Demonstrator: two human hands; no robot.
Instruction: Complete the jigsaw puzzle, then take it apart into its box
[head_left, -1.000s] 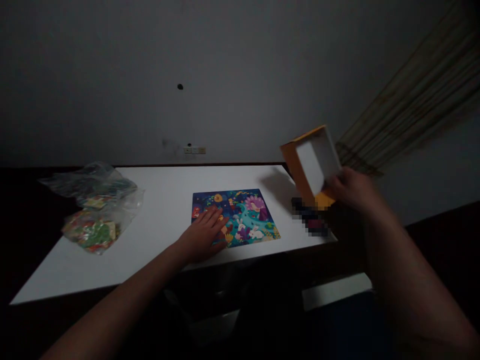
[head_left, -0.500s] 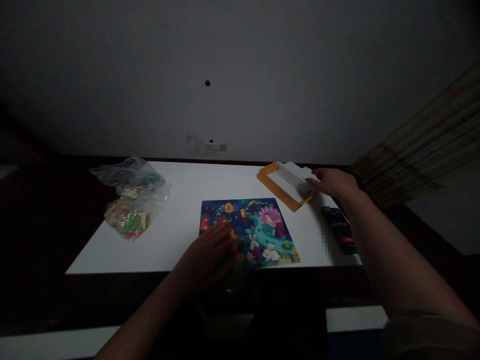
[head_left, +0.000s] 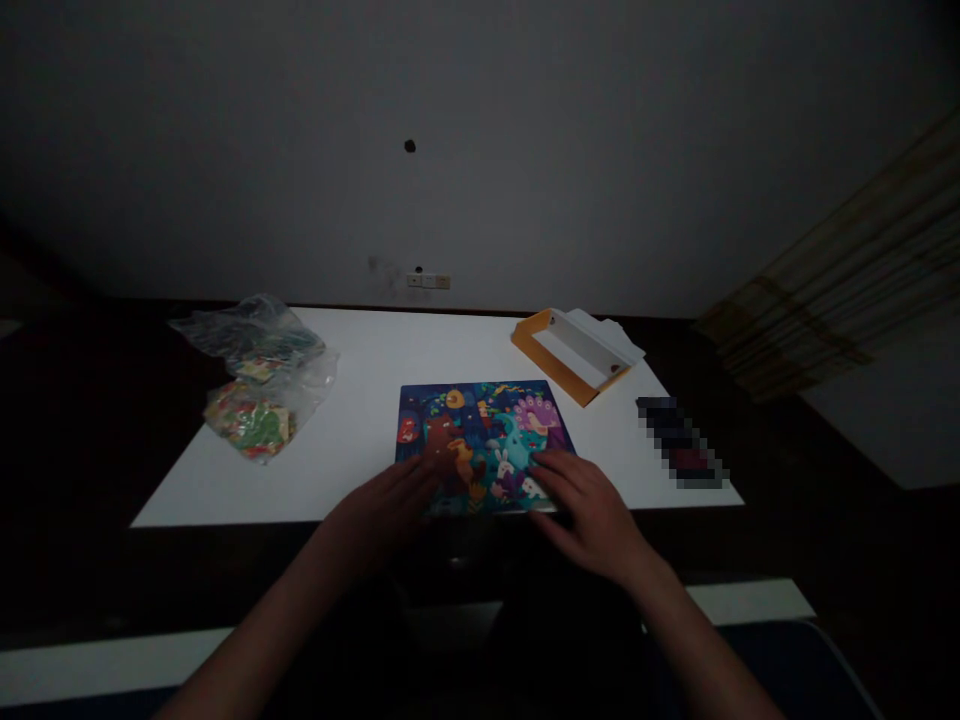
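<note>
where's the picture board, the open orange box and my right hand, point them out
picture board (head_left: pixel 486 428): head view, on the middle of its printed face
orange box (head_left: pixel 557 368): head view, on its near orange side
right hand (head_left: pixel 589 510): head view, on the back of it

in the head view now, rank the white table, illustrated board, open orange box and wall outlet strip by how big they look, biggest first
1. White table
2. Illustrated board
3. Open orange box
4. Wall outlet strip

The outlet strip sits farther back, which makes it look smaller.
</note>
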